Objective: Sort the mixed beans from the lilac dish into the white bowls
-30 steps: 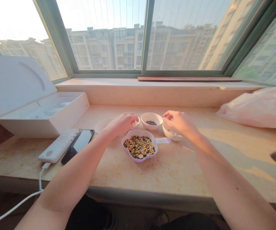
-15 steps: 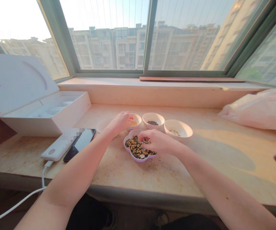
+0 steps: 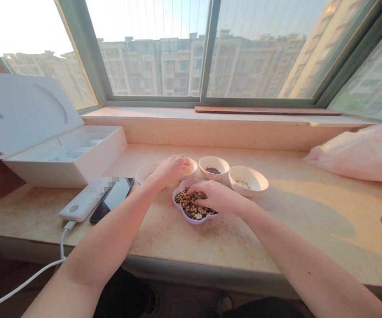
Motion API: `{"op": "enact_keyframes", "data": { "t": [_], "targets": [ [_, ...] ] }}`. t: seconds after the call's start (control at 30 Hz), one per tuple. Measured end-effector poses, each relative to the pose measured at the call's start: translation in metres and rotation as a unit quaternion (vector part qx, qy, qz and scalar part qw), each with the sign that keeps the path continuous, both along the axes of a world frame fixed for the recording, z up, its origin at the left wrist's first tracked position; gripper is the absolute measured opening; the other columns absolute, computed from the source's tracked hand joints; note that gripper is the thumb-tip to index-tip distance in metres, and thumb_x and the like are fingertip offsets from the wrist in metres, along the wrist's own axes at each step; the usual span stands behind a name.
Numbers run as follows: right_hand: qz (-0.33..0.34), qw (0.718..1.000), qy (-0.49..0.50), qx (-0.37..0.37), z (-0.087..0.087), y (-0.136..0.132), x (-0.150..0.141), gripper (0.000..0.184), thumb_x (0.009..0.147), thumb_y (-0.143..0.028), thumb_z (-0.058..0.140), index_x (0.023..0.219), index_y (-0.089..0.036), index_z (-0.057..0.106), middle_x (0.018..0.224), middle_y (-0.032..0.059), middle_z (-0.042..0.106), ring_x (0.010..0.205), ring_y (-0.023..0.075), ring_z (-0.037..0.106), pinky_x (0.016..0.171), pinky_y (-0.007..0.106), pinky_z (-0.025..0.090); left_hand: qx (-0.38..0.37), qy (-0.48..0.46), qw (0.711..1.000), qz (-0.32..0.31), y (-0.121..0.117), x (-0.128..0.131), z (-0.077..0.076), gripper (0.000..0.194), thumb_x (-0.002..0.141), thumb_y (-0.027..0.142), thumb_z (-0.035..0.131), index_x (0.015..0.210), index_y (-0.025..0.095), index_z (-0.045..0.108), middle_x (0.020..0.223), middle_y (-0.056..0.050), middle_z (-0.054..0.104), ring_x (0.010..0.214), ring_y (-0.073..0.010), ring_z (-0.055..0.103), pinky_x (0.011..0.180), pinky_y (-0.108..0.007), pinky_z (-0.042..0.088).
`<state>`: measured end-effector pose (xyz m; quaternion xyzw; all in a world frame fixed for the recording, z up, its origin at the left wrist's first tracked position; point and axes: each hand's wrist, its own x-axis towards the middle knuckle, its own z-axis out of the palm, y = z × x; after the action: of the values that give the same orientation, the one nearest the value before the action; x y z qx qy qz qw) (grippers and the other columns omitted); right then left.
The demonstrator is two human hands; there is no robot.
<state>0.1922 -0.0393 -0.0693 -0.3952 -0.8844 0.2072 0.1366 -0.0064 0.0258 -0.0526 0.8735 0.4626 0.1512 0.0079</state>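
A purple flower-shaped dish (image 3: 181, 213) of mixed beans sits near the sill's front. My right hand (image 3: 214, 197) lies over it, fingers curled into the beans in a pinch; what they hold is hidden. My left hand (image 3: 169, 169) hovers over a small white bowl of yellow beans (image 3: 191, 166), fingers bunched together. Behind the dish stand a white bowl with dark beans (image 3: 213, 167), a white bowl with a few pale beans (image 3: 248, 180), and another white bowl (image 3: 143, 172) at the left.
An open white box (image 3: 61, 152) stands at the left. A white power bank (image 3: 85, 199) with a cable and a black phone (image 3: 113, 199) lie beside it. A pink plastic bag (image 3: 360, 152) rests at the right. The window rises behind the sill.
My right hand moved from the right-hand white bowl to the purple dish and dipped into the beans. My left hand stayed over the yellow-bean bowl.
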Motion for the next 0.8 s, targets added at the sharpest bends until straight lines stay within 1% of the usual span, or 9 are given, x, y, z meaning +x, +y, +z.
{"op": "enact_keyframes", "data": {
  "t": [0.2,0.3,0.4,0.57,0.7,0.8],
  "targets": [
    [-0.007,1.000,0.010,-0.012,-0.009,0.004,0.002,0.026,0.084,-0.016,0.063,0.100,-0.031,0.078,0.098,0.0003,0.078,0.089,0.0254,0.072,0.080,0.038,0.054,0.005,-0.009,0.999,-0.040,-0.008,0.003,0.005,0.014,0.090,0.017,0.059,0.093,0.016,0.073,0.100,-0.009,0.073,0.086,-0.0186,0.066,0.076,-0.026,0.048],
    [-0.011,0.999,0.042,-0.013,-0.012,0.003,0.001,0.022,0.086,-0.021,0.065,0.100,-0.032,0.078,0.095,0.0005,0.078,0.091,0.0254,0.071,0.082,0.038,0.054,0.001,-0.006,0.999,-0.042,-0.007,0.005,0.004,0.014,0.089,0.015,0.056,0.087,0.016,0.070,0.094,-0.007,0.072,0.079,-0.0169,0.064,0.071,-0.025,0.045],
    [-0.011,0.998,0.060,-0.014,-0.012,0.003,-0.001,0.019,0.086,-0.024,0.066,0.099,-0.032,0.079,0.097,0.0012,0.079,0.094,0.0263,0.070,0.083,0.038,0.054,-0.003,0.000,0.999,-0.043,-0.006,0.006,0.002,0.013,0.087,0.015,0.056,0.082,0.016,0.068,0.090,-0.006,0.071,0.074,-0.0155,0.060,0.068,-0.025,0.043],
    [-0.006,0.997,0.073,-0.009,-0.010,0.001,-0.006,0.018,0.087,-0.022,0.064,0.095,-0.031,0.078,0.096,0.0020,0.078,0.094,0.0257,0.069,0.084,0.038,0.052,-0.010,-0.008,0.999,-0.041,-0.005,0.006,0.001,0.012,0.086,0.017,0.056,0.082,0.018,0.068,0.090,-0.006,0.071,0.073,-0.0154,0.060,0.068,-0.025,0.043],
    [0.010,0.999,0.051,-0.015,-0.005,0.000,-0.007,0.021,0.086,-0.016,0.061,0.093,-0.029,0.075,0.093,0.0018,0.076,0.088,0.0229,0.068,0.078,0.036,0.050,-0.006,0.001,0.999,-0.038,-0.007,0.005,0.003,0.013,0.086,0.017,0.055,0.083,0.017,0.068,0.095,-0.006,0.072,0.073,-0.0153,0.061,0.065,-0.025,0.041],
    [0.011,0.999,0.044,-0.030,-0.003,0.001,-0.004,0.022,0.086,-0.012,0.057,0.096,-0.026,0.072,0.092,0.0020,0.075,0.081,0.0207,0.066,0.072,0.035,0.049,-0.008,0.003,1.000,-0.028,-0.009,0.005,0.006,0.016,0.086,0.015,0.054,0.087,0.017,0.069,0.096,-0.006,0.073,0.072,-0.0150,0.060,0.064,-0.025,0.041]
  ]
}}
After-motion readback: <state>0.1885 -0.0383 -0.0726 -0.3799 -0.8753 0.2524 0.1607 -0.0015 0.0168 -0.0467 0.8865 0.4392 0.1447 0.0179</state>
